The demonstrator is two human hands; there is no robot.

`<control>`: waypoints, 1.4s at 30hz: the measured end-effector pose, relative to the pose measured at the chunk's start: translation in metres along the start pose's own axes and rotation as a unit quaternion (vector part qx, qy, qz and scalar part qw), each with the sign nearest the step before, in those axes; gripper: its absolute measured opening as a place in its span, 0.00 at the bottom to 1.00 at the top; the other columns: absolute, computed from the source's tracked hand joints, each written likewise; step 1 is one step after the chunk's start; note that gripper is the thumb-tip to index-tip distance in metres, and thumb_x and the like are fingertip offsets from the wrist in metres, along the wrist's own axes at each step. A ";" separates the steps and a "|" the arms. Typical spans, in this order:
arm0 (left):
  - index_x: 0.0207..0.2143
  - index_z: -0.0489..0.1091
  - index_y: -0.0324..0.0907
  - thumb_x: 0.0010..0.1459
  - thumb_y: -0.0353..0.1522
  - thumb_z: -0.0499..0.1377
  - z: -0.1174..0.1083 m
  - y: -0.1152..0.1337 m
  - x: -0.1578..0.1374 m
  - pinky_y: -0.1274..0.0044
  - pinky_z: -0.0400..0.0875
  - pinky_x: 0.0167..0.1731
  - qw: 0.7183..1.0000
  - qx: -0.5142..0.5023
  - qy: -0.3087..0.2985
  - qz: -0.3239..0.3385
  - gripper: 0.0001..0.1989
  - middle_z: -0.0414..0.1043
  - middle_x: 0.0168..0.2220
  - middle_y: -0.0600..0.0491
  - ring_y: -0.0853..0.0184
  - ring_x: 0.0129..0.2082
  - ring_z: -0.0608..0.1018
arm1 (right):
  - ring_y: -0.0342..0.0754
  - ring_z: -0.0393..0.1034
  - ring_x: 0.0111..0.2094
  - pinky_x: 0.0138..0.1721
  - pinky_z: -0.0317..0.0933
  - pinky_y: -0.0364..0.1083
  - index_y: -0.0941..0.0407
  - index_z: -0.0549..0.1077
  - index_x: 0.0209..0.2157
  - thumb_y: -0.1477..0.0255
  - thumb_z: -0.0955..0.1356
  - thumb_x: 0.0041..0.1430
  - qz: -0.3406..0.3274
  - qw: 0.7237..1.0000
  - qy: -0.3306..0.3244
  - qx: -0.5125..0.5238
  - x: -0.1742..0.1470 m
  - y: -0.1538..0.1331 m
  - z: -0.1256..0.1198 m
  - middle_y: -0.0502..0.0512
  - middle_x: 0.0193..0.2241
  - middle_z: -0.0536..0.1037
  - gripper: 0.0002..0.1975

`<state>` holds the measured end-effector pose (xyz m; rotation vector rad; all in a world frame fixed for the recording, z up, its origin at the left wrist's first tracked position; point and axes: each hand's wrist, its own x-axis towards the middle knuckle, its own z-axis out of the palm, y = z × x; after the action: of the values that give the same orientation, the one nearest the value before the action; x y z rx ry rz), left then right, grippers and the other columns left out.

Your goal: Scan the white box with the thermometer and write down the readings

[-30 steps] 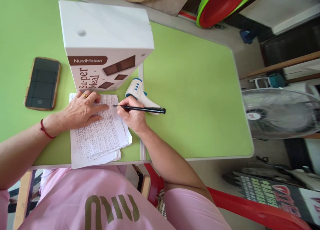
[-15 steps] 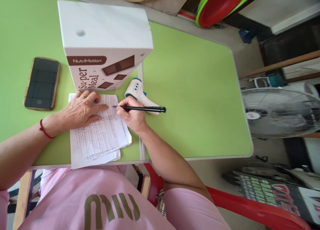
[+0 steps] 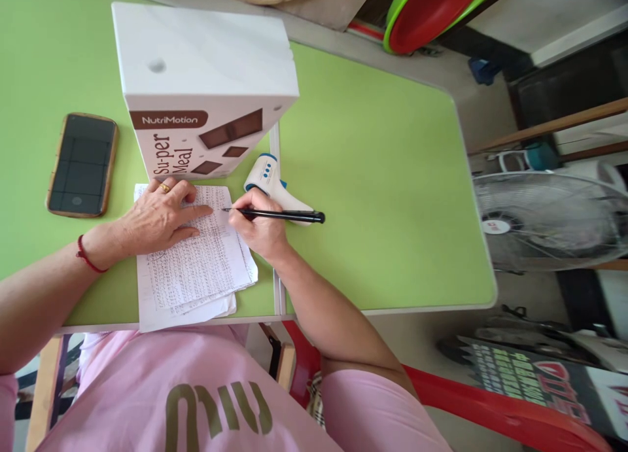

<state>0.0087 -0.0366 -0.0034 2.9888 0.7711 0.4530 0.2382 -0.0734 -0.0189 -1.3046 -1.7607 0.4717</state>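
Observation:
My left hand (image 3: 164,218) lies on the upper left of a stack of handwritten paper sheets (image 3: 196,275), fingers spread and the index finger stretched along the page. A black pen (image 3: 289,214) is pinched in my right hand (image 3: 260,226), its tip at the right part of the top sheet. Close writing covers most of that sheet. Just behind my right hand lies a white and blue infrared thermometer (image 3: 265,175), partly hidden by the hand and pen. A white NutriMotion box (image 3: 210,53) stands right behind the papers.
Left of the box, a phone (image 3: 82,164) in a brown-edged case lies on the green table (image 3: 383,197). Beyond the table's right edge stands a fan (image 3: 544,223). Red and green basins (image 3: 436,14) are at the back, and a red chair (image 3: 490,399) is below right.
Almost nothing differs. The pen and my right hand have barely shifted, and my left hand rests in the same spot.

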 end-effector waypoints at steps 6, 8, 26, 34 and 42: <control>0.55 0.71 0.46 0.66 0.37 0.56 -0.003 0.001 0.001 0.64 0.62 0.43 1.000 -0.014 -0.013 -0.009 0.17 0.62 0.43 0.44 0.55 0.39 0.65 | 0.40 0.57 0.19 0.22 0.55 0.42 0.54 0.64 0.24 0.71 0.64 0.52 0.030 1.000 0.002 0.005 0.002 0.001 -0.003 0.45 0.18 0.66 0.05; 0.55 0.71 0.46 0.66 0.38 0.56 -0.002 0.001 0.000 0.64 0.62 0.43 1.000 -0.017 -0.008 -0.008 0.17 0.62 0.43 0.44 0.56 0.39 0.65 | 0.40 0.57 0.19 0.22 0.55 0.42 0.54 0.64 0.24 0.71 0.64 0.52 0.033 0.999 0.004 0.002 0.002 0.000 -0.003 0.45 0.17 0.66 0.05; 0.55 0.70 0.47 0.67 0.40 0.54 -0.001 0.000 0.000 0.65 0.63 0.40 1.000 0.005 -0.005 -0.002 0.17 0.63 0.43 0.44 0.56 0.38 0.66 | 0.41 0.58 0.19 0.22 0.55 0.43 0.54 0.64 0.23 0.71 0.64 0.50 0.039 0.999 0.004 0.009 0.003 0.001 -0.004 0.45 0.16 0.66 0.05; 0.54 0.71 0.46 0.67 0.39 0.54 0.000 0.000 0.000 0.64 0.63 0.41 1.000 0.002 0.002 -0.001 0.17 0.63 0.43 0.44 0.55 0.39 0.66 | 0.40 0.59 0.19 0.22 0.55 0.42 0.54 0.65 0.24 0.71 0.65 0.52 0.028 1.000 0.003 0.014 0.002 0.001 -0.003 0.45 0.17 0.67 0.05; 0.54 0.71 0.46 0.66 0.39 0.56 -0.001 0.001 0.000 0.64 0.63 0.40 1.000 0.002 0.005 -0.002 0.16 0.63 0.42 0.44 0.55 0.39 0.66 | 0.40 0.59 0.21 0.24 0.56 0.43 0.54 0.65 0.25 0.72 0.65 0.52 0.023 1.000 -0.003 0.008 0.002 0.002 -0.003 0.46 0.19 0.68 0.04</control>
<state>0.0091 -0.0373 -0.0023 2.9910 0.7808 0.4666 0.2416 -0.0714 -0.0177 -1.3365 -1.7317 0.5147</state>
